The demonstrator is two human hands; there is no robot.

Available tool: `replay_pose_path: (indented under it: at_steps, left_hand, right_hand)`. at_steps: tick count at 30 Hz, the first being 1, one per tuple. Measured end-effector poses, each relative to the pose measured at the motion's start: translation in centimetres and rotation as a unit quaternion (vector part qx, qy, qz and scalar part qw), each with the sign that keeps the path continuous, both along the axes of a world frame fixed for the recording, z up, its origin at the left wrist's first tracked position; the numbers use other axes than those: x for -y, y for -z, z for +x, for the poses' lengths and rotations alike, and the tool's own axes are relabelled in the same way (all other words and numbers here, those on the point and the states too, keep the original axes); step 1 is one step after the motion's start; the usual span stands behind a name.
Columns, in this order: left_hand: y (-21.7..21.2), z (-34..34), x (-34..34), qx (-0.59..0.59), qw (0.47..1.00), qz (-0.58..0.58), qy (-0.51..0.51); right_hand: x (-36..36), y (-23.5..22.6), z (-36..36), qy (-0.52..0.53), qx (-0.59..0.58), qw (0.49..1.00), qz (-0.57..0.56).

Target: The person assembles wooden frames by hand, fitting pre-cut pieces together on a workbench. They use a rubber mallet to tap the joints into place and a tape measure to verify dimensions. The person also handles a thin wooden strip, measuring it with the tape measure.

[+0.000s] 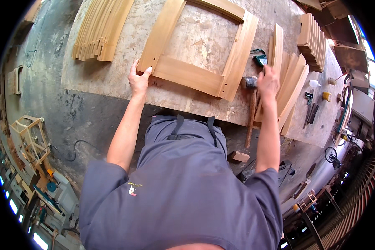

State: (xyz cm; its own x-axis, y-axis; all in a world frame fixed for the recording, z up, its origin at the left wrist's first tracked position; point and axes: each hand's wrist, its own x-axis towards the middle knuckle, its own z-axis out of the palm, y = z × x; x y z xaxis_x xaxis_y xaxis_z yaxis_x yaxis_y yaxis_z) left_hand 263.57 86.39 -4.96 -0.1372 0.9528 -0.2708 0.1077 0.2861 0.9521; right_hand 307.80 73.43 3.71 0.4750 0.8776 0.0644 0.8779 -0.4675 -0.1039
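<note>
On the rough chipboard-topped table [112,79] in front of you lies a large square frame of pale planed wood [191,75], flat, its near rail running from lower left to lower right. Your left hand [138,79] rests at the frame's near left corner, fingers spread and pressing on the end of the upright, the thumb against the rail; that grip is open, laid on rather than closed round anything. At the table's far left corner sits a fanned stack of curved pale wooden slats [99,29]. To the right of the frame a bundle of straight pale wooden boards [291,83] leans across the table's edge, and beyond them stands a second stepped stack of short wooden pieces [313,41]. Your right hand [268,81] is up against the near end of those boards, fingers curled; whether that grip actually clasps one, you cannot tell. Just left of it, touching the frame's right corner, lies a hammer with a dark head and long wooden handle [251,108], the handle hanging past the table's edge.
</note>
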Motion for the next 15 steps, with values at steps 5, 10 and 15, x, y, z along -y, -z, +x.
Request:
replay_pose_path:
  at_steps: [5,10,15]
  left_hand:
    - [-0.6,-0.2,0.3,-0.006,1.0,-0.027,0.003]
    - [-2.4,-1.6,2.0,-0.12,0.989,-0.018,-0.09]
    - [-6.6,-1.6,6.5,-0.175,0.98,0.077,-0.053]
  right_hand:
    - [-3.3,4.3,7.1,-0.086,0.065,0.987,-0.115]
    - [-5.8,3.7,7.4,-0.133,0.119,0.963,-0.204]
    - [-3.8,2.1,10.6,-0.052,-0.07,0.993,0.085]
